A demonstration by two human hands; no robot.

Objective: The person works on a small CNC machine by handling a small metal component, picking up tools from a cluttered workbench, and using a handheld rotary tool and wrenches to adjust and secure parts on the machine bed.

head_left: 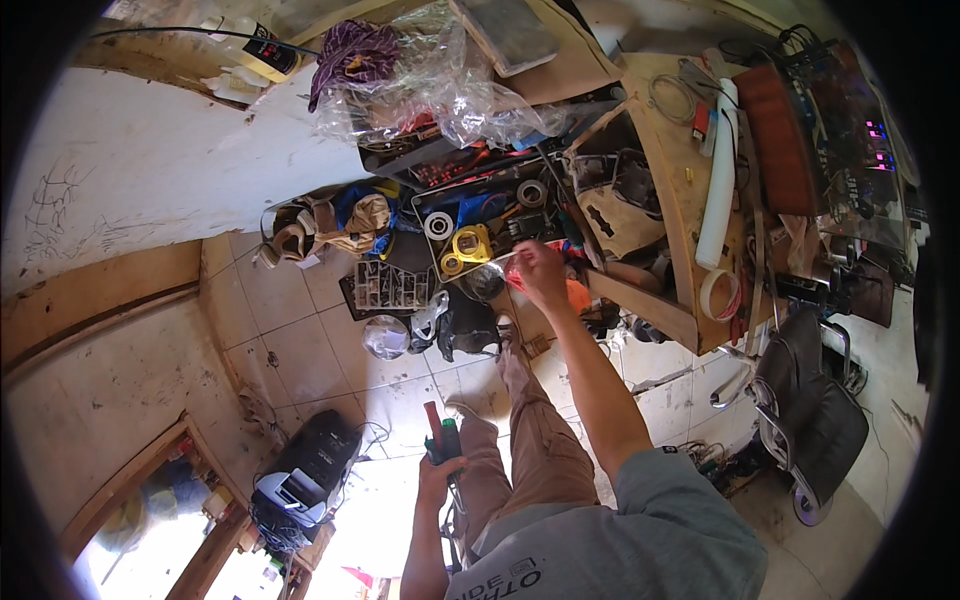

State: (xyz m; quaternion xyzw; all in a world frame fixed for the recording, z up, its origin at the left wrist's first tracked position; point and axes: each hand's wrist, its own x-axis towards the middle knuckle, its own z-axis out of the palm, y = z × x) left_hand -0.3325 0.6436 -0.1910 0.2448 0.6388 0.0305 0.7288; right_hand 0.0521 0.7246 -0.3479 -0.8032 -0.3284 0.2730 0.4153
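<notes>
A thin white wire (503, 258) is pinched between the fingertips of the right hand (537, 270), which is raised at arm's length over a black tray (440, 205) of tools standing on the floor. The wire is held just above the tray's near edge, beside a yellow part (467, 247) and a roll of white tape (438, 225). The left hand (440, 475) is closed around a tool with red and green handles (440, 430), kept low beside the thigh. A clear compartment box (388, 287) is seen left of the tray, with crumpled plastic sheet (440, 95) beyond it. A wooden bench (680, 200) is seen to the right, bearing a white tube (722, 180); a black chair (815, 410) stands nearer. A black printer (305, 465) lies on the tiled floor (290, 350) at lower left.
</notes>
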